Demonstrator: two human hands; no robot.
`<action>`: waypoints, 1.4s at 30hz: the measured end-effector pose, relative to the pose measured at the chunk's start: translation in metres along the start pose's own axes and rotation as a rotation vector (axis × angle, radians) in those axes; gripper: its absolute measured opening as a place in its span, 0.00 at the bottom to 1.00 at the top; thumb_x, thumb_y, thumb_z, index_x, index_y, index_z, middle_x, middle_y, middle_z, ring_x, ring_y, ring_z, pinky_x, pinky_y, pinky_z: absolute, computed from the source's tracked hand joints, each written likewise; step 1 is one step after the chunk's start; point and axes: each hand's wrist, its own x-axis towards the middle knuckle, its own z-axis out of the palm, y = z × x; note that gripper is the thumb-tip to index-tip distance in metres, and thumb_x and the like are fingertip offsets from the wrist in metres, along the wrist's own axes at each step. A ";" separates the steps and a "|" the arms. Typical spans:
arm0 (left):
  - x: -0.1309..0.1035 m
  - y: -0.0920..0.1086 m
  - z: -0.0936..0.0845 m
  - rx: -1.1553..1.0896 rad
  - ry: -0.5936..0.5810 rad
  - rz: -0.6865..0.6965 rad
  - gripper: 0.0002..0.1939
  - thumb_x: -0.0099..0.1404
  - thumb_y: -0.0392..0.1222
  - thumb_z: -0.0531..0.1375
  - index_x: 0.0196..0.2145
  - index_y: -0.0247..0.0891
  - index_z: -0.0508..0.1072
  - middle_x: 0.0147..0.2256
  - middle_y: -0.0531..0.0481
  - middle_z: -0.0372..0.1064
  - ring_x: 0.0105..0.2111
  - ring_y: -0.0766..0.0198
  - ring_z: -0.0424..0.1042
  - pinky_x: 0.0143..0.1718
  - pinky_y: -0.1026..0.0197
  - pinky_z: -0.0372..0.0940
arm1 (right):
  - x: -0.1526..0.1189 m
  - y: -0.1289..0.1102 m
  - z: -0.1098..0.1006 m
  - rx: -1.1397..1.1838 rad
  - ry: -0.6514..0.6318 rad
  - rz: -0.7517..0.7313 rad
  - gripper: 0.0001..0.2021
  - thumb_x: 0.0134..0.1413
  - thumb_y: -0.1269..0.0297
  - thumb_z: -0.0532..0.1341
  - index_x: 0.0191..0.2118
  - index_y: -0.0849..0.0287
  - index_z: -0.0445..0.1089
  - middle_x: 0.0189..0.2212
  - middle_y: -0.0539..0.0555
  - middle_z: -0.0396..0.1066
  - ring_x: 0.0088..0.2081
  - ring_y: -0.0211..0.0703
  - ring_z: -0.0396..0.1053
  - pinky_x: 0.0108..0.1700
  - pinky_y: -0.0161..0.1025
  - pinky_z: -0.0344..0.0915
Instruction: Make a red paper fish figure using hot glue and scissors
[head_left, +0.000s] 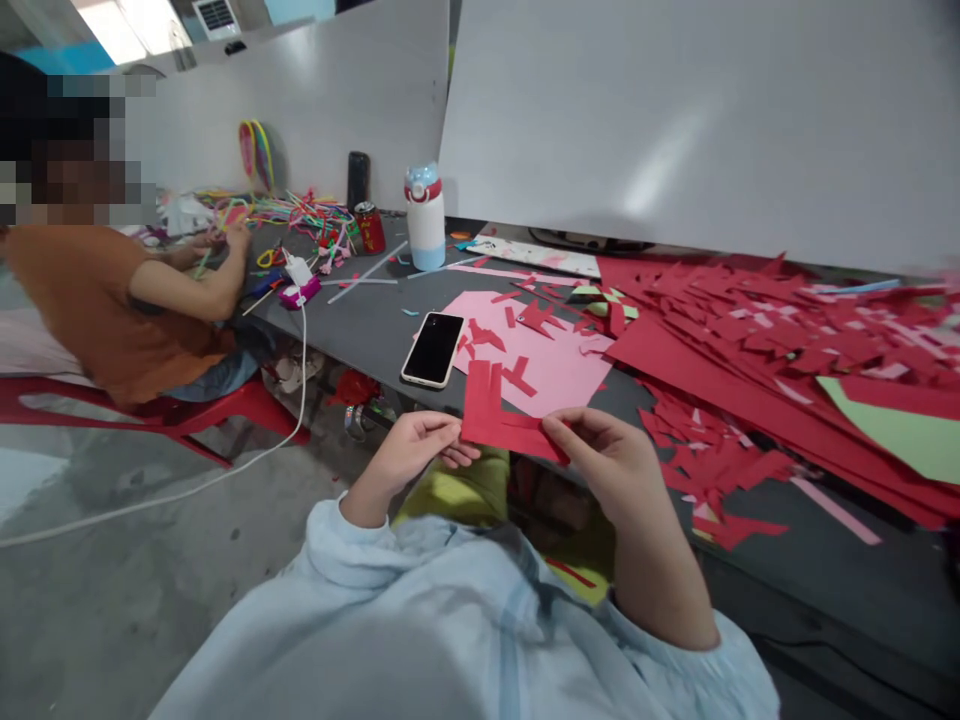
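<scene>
An L-shaped piece of red paper [484,425] is stretched between my two hands, just off the table's front edge. My left hand [420,448] pinches its left corner between thumb and fingers. At its right end, my right hand [600,450] grips the paper with the thumb on top. Behind it lies a sheet of pink paper [577,365] with small red paper scraps [487,340] on it. A phone [433,349] with a dark screen rests on the table, just beyond my left hand.
Piles of cut red paper [787,320] cover the table's right side, with a light green sheet [900,430]. A white and blue bottle [426,220] and a red can [369,228] stand at the back. Leftward, a person in an orange shirt [82,300] handles craft pieces; a white cable [296,420] hangs down.
</scene>
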 end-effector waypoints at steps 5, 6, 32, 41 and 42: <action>0.024 0.007 -0.004 0.018 -0.006 0.001 0.30 0.55 0.64 0.69 0.41 0.31 0.77 0.31 0.41 0.81 0.29 0.62 0.79 0.32 0.62 0.69 | 0.017 -0.001 -0.007 0.031 0.084 0.020 0.18 0.40 0.47 0.72 0.28 0.58 0.76 0.20 0.51 0.70 0.22 0.36 0.62 0.23 0.35 0.59; 0.029 0.009 -0.004 0.023 -0.013 -0.003 0.29 0.56 0.63 0.68 0.41 0.32 0.78 0.31 0.42 0.81 0.29 0.63 0.79 0.32 0.63 0.69 | 0.020 0.000 -0.010 0.026 0.099 0.038 0.18 0.39 0.47 0.72 0.28 0.58 0.76 0.20 0.51 0.70 0.21 0.36 0.61 0.23 0.35 0.58; 0.080 0.007 -0.016 0.093 -0.127 -0.066 0.21 0.63 0.56 0.65 0.42 0.34 0.78 0.33 0.44 0.80 0.30 0.65 0.78 0.33 0.64 0.70 | 0.057 0.007 -0.024 -0.185 0.074 0.180 0.21 0.46 0.43 0.67 0.31 0.60 0.77 0.21 0.53 0.72 0.22 0.39 0.64 0.25 0.37 0.61; 0.081 0.012 -0.018 0.112 -0.135 -0.064 0.23 0.63 0.59 0.65 0.42 0.34 0.78 0.33 0.44 0.80 0.30 0.64 0.78 0.33 0.63 0.70 | 0.055 0.008 -0.039 -0.507 0.098 0.155 0.25 0.55 0.44 0.59 0.43 0.62 0.79 0.27 0.58 0.77 0.28 0.46 0.70 0.31 0.40 0.59; 0.081 0.012 -0.018 0.115 -0.135 -0.065 0.23 0.63 0.59 0.65 0.42 0.34 0.78 0.33 0.44 0.80 0.30 0.64 0.78 0.33 0.63 0.70 | 0.054 0.005 -0.041 -0.545 0.105 0.159 0.26 0.56 0.43 0.58 0.43 0.62 0.79 0.25 0.56 0.75 0.27 0.46 0.69 0.30 0.40 0.58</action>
